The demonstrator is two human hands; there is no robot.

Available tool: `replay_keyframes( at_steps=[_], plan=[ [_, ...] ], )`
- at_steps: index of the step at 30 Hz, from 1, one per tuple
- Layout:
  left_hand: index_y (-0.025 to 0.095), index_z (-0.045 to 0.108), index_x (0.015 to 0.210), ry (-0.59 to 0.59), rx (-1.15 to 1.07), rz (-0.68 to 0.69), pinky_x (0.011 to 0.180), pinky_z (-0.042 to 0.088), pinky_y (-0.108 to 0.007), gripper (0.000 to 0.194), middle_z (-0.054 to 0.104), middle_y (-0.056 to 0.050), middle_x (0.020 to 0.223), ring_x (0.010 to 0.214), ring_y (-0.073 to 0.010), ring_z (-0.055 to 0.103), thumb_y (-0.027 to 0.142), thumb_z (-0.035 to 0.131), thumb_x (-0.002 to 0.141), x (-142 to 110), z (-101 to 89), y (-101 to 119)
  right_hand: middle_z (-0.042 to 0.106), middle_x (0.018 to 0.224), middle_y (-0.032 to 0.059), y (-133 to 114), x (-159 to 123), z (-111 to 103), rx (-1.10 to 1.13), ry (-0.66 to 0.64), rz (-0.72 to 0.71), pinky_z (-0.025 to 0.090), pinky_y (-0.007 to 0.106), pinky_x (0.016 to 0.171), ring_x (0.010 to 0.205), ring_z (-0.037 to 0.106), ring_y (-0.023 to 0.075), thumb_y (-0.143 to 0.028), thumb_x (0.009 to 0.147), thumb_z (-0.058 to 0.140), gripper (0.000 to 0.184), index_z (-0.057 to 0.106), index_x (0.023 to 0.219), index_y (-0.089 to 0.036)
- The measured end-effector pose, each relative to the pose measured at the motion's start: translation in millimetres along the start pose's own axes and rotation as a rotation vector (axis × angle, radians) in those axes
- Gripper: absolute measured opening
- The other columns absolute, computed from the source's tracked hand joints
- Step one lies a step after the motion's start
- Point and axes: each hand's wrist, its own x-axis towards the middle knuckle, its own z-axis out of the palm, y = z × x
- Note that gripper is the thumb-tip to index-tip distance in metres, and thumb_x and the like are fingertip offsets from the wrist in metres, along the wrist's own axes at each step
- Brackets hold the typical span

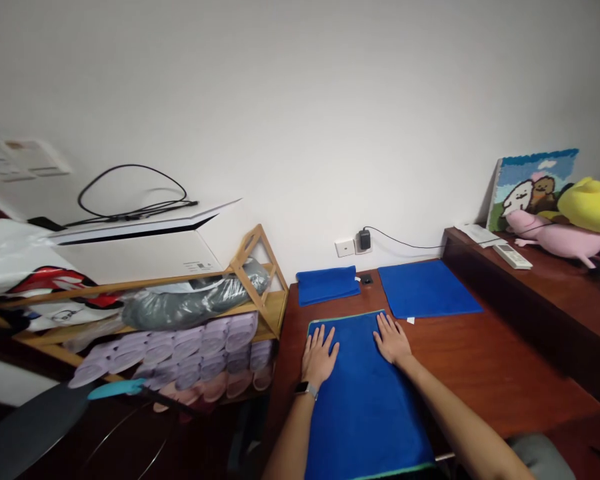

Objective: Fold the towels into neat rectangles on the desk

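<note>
A blue cloth with a green-edged hem (363, 400) lies spread on the brown desk, its near end reaching the bottom of the view. Flat on its far left corner rests my left hand (320, 357), fingers apart, a watch on the wrist. My right hand (393, 339) lies on the far right corner, fingers also stretched out. Beyond them, a folded blue cloth (327, 285) sits near the wall. Another blue cloth (427, 289) lies flat to its right, with a small white tag at its near edge.
Left of the desk (480, 360) stands a wooden rack (260, 280) with lilac slippers (215, 340), a plastic-wrapped bundle and a white box (140, 257). A black plug (365, 239) is in the wall socket. Plush toys (565, 233) and a remote (513, 256) lie on the raised right ledge.
</note>
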Motion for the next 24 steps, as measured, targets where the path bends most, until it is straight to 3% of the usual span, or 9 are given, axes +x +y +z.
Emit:
replay_keyframes(
  at_steps=[5, 9, 13, 16, 18, 19, 21, 24],
  plan=[
    [0.03, 0.037, 0.163, -0.076, 0.026, -0.007, 0.13, 0.023, -0.051, 0.06, 0.03, -0.007, 0.172, 0.159, -0.0255, 0.027, 0.054, 0.031, 0.108, -1, -8.6, -3, 0.02, 0.174, 0.0061, 1, 8, -9, 0.014, -0.014, 0.013, 0.018, 0.041, 0.129, 0.161, 0.018, 0.0226, -0.045, 0.107, 0.019, 0.069, 0.024, 0.167, -0.011],
    [0.02, 0.039, 0.163, -0.01, 0.055, 0.013, 0.13, 0.024, -0.049, 0.06, 0.035, -0.01, 0.169, 0.158, -0.0247, 0.03, 0.045, 0.026, 0.109, 3, -9.7, 7, 0.021, 0.174, 0.0047, 6, 11, -2, 0.034, 0.03, 0.005, 0.018, 0.039, 0.128, 0.161, 0.019, 0.0213, -0.044, 0.106, 0.02, 0.068, 0.024, 0.167, -0.014],
    [0.016, 0.037, 0.163, 0.045, -0.021, 0.126, 0.131, 0.023, -0.046, 0.063, 0.037, -0.01, 0.169, 0.158, -0.0221, 0.029, 0.045, 0.017, 0.11, 26, -2.8, 68, 0.02, 0.174, 0.0055, 8, 12, 2, 0.029, 0.027, -0.001, 0.018, 0.039, 0.128, 0.162, 0.017, 0.0215, -0.043, 0.106, 0.021, 0.068, 0.023, 0.167, -0.013],
    [0.018, 0.035, 0.164, -0.026, -0.103, 0.2, 0.131, 0.023, -0.046, 0.066, 0.036, -0.008, 0.169, 0.159, -0.0214, 0.027, 0.049, 0.012, 0.11, 46, 9.4, 125, 0.018, 0.174, 0.0052, 10, 13, 2, -0.016, 0.011, -0.023, 0.017, 0.04, 0.128, 0.162, 0.016, 0.022, -0.034, 0.104, 0.024, 0.066, 0.024, 0.167, -0.013],
    [0.019, 0.034, 0.164, -0.079, -0.129, 0.21, 0.131, 0.023, -0.045, 0.068, 0.036, -0.007, 0.17, 0.159, -0.0211, 0.027, 0.05, 0.009, 0.109, 54, 17.3, 146, 0.017, 0.174, 0.0052, 10, 12, 2, -0.043, 0.01, -0.046, 0.017, 0.04, 0.128, 0.162, 0.016, 0.0222, -0.029, 0.103, 0.026, 0.066, 0.027, 0.166, -0.013],
    [0.02, 0.034, 0.165, -0.093, -0.133, 0.214, 0.131, 0.022, -0.045, 0.068, 0.036, -0.006, 0.17, 0.159, -0.0208, 0.026, 0.051, 0.009, 0.109, 55, 20.0, 147, 0.018, 0.174, 0.0052, 10, 12, 2, -0.046, 0.016, -0.051, 0.018, 0.04, 0.128, 0.162, 0.016, 0.0223, -0.029, 0.103, 0.026, 0.065, 0.028, 0.166, -0.013],
    [0.021, 0.033, 0.165, -0.09, -0.119, 0.206, 0.132, 0.021, -0.046, 0.068, 0.034, -0.005, 0.171, 0.16, -0.021, 0.025, 0.053, 0.009, 0.109, 54, 21.2, 129, 0.02, 0.174, 0.0054, 10, 12, 2, -0.031, 0.032, -0.039, 0.019, 0.04, 0.128, 0.161, 0.018, 0.0223, -0.033, 0.105, 0.023, 0.065, 0.027, 0.166, -0.013],
    [0.019, 0.033, 0.165, -0.066, -0.053, 0.086, 0.131, 0.02, -0.048, 0.071, 0.032, -0.007, 0.171, 0.16, -0.024, 0.024, 0.058, 0.013, 0.108, 46, 13.6, 64, 0.023, 0.173, 0.0051, 9, 11, 2, -0.004, 0.046, -0.006, 0.018, 0.04, 0.128, 0.161, 0.019, 0.022, -0.039, 0.106, 0.018, 0.066, 0.024, 0.167, -0.012]
  ],
)
